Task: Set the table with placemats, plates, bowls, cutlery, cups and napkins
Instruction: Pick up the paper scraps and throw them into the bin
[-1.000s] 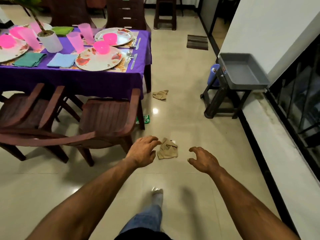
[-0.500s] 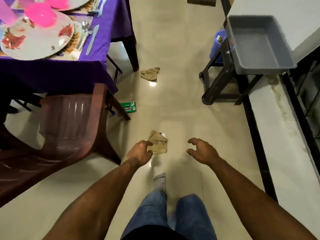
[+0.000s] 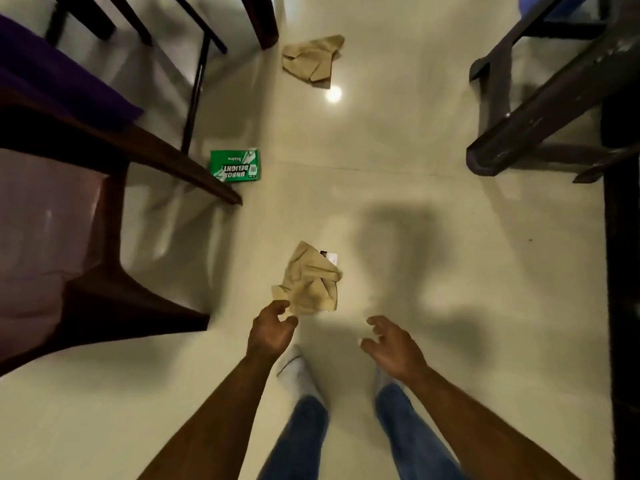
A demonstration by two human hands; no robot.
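The pale tiled floor (image 3: pixel 398 174) fills the view. A brown chair (image 3: pixel 69 254) stands well left of the crumpled tan napkin (image 3: pixel 311 282), a dark stool frame (image 3: pixel 540 109) stands far to the napkin's upper right. A second tan napkin (image 3: pixel 311 60) lies well beyond the first, and a green box (image 3: pixel 235 166) beyond and left of it. The left hand (image 3: pixel 272 332), fingers loosely spread and holding nothing, reaches just short of the napkin's near edge. The right hand (image 3: pixel 389 344) hovers right of the napkin, fingers apart and empty
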